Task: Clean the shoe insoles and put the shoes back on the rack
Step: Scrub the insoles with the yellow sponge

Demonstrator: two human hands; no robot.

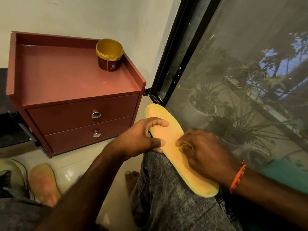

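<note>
A yellow foam insole [168,130] rests lengthwise on my right knee, toe end pointing toward the window. My left hand [141,139] grips its left edge between thumb and fingers. My right hand [205,152] presses down on the middle of the insole, fingers closed on a small yellow thing that I cannot identify. A second insole [44,182] lies on the floor at the lower left, next to a pale shoe [16,172] that is partly cut off by the frame edge.
A dark red two-drawer cabinet [80,114] stands against the wall ahead, with an open yellow-rimmed tub [109,55] on its top. A black-framed mesh window [233,72] fills the right side. My bare foot [131,179] rests on the tiled floor.
</note>
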